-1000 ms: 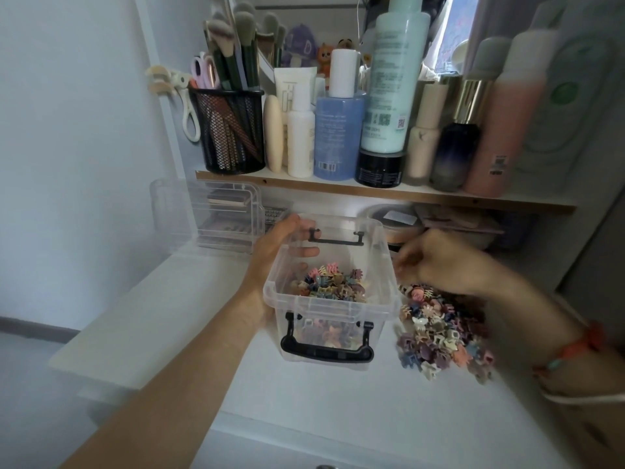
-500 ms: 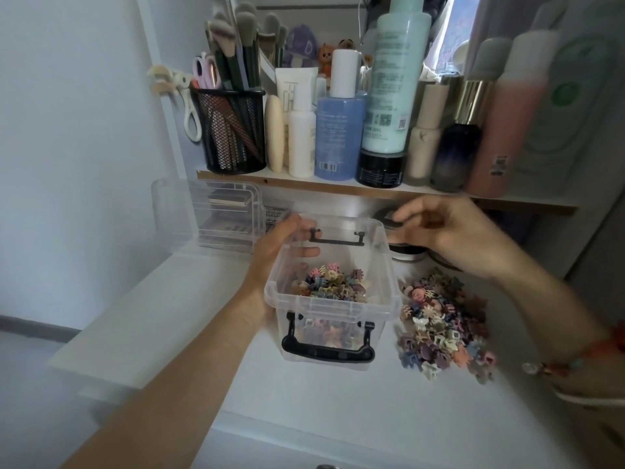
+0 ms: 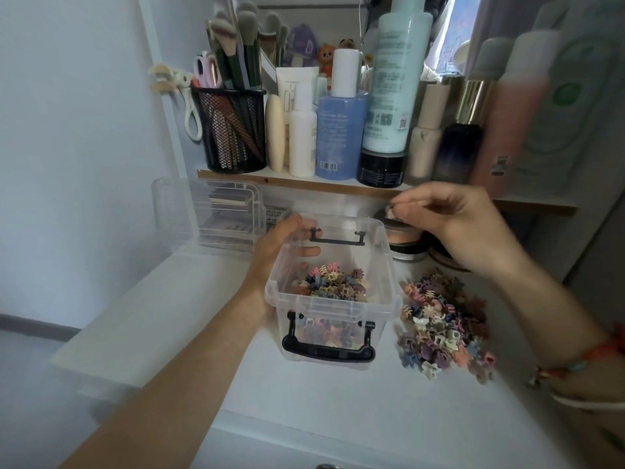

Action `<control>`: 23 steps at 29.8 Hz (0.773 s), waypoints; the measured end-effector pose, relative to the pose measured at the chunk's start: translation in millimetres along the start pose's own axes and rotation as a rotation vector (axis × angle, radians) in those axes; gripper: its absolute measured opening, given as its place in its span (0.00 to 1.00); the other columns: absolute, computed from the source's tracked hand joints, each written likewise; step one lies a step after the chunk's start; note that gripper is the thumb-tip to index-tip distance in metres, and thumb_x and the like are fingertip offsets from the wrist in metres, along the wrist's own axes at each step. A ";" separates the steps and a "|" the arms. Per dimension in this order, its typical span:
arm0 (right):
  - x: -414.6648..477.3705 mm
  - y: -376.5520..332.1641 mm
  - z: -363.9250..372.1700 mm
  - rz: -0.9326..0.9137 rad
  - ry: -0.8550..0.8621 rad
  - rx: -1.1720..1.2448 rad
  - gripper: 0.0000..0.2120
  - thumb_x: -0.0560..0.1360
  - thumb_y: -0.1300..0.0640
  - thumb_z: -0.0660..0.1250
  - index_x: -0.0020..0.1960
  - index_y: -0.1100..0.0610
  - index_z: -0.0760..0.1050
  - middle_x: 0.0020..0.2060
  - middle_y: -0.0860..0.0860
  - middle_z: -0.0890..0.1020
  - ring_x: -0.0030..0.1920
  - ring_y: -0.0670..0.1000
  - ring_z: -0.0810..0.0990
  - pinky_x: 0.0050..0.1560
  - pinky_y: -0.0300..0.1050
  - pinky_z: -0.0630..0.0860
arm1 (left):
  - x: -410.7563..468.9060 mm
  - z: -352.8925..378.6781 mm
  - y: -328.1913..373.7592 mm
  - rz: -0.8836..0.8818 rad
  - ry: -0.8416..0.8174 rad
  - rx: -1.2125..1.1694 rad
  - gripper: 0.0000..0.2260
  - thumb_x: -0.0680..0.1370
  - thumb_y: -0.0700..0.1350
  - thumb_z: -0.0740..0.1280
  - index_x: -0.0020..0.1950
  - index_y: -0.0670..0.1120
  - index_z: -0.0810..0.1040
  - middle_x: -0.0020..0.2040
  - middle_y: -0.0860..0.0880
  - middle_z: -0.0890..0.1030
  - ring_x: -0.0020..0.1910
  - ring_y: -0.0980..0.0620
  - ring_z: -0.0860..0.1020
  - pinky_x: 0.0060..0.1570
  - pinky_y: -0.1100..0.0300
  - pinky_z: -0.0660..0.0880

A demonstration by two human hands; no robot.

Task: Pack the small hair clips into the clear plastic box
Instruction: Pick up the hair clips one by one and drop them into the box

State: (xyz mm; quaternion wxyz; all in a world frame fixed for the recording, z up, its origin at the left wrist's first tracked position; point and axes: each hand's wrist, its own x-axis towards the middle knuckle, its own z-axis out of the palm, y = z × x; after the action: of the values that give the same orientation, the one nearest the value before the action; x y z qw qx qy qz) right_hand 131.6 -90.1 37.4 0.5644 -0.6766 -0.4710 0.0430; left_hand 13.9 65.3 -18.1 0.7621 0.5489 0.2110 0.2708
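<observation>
Left hand (image 3: 274, 252) grips the box (image 3: 329, 304) at its left wall, fingers curled over the rim. Right hand (image 3: 460, 225), raised over the far right corner, pinches a small object (image 3: 394, 209), too blurred to name. One box: clear, hard plastic, rectangular, two black handles. Clips (image 3: 331, 282) inside, pastel, toothed; loose pile (image 3: 443, 326) just right on the white tabletop (image 3: 338, 401), uncountable. Behind: shelf (image 3: 304, 181) of bottles, one mesh cup (image 3: 233, 130).

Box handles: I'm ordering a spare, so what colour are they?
The handles are black, clearest in the head view.
</observation>
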 end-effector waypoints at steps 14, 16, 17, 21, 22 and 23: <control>-3.5 30.8 -5.7 0.300 -0.483 -0.777 0.05 0.69 0.60 0.71 0.38 0.52 0.82 0.30 0.39 0.79 0.34 0.36 0.74 0.35 0.27 0.68 | 0.5 0.8 -0.2 0.023 0.019 -0.016 0.11 0.77 0.50 0.60 0.43 0.46 0.78 0.39 0.50 0.78 0.36 0.53 0.76 0.37 0.60 0.70; -2.0 28.8 -4.7 0.280 -0.451 -0.727 0.08 0.70 0.61 0.70 0.35 0.50 0.80 0.32 0.42 0.80 0.35 0.38 0.75 0.39 0.31 0.70 | 0.0 0.6 -1.0 0.025 0.023 0.004 0.11 0.77 0.51 0.60 0.43 0.47 0.78 0.39 0.50 0.78 0.34 0.54 0.76 0.35 0.61 0.70; -1.1 25.9 -4.2 0.254 -0.388 -0.627 0.09 0.70 0.61 0.70 0.35 0.50 0.79 0.33 0.44 0.81 0.36 0.40 0.76 0.42 0.33 0.72 | -0.4 0.4 -0.8 0.028 0.022 0.009 0.11 0.77 0.51 0.60 0.43 0.47 0.78 0.40 0.50 0.78 0.34 0.54 0.76 0.35 0.61 0.70; -2.4 0.8 1.9 0.054 -0.037 -0.047 0.04 0.69 0.64 0.69 0.42 0.57 0.80 0.31 0.43 0.82 0.35 0.43 0.79 0.42 0.30 0.74 | -1.4 2.1 1.0 0.033 0.016 0.015 0.11 0.77 0.50 0.59 0.44 0.47 0.77 0.40 0.49 0.78 0.36 0.53 0.75 0.36 0.60 0.69; -3.5 -4.0 4.7 0.032 -0.034 0.020 0.06 0.69 0.64 0.68 0.46 0.60 0.80 0.31 0.42 0.83 0.37 0.46 0.81 0.44 0.35 0.78 | -1.5 2.4 1.2 0.031 0.019 0.019 0.11 0.77 0.50 0.59 0.43 0.47 0.77 0.40 0.49 0.78 0.35 0.53 0.75 0.36 0.60 0.69; -5.4 -8.3 8.5 0.032 -0.076 0.035 0.10 0.69 0.64 0.68 0.50 0.61 0.80 0.32 0.41 0.83 0.42 0.51 0.83 0.48 0.44 0.79 | -1.4 2.8 1.1 0.031 0.020 0.017 0.11 0.77 0.50 0.59 0.43 0.47 0.77 0.40 0.49 0.78 0.36 0.53 0.75 0.36 0.60 0.69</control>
State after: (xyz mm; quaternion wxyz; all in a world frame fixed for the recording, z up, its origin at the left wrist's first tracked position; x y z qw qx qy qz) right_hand 118.7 -88.3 38.4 0.5571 -0.6720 -0.4803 0.0857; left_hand 14.4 62.7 -16.2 0.7511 0.5558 0.2124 0.2861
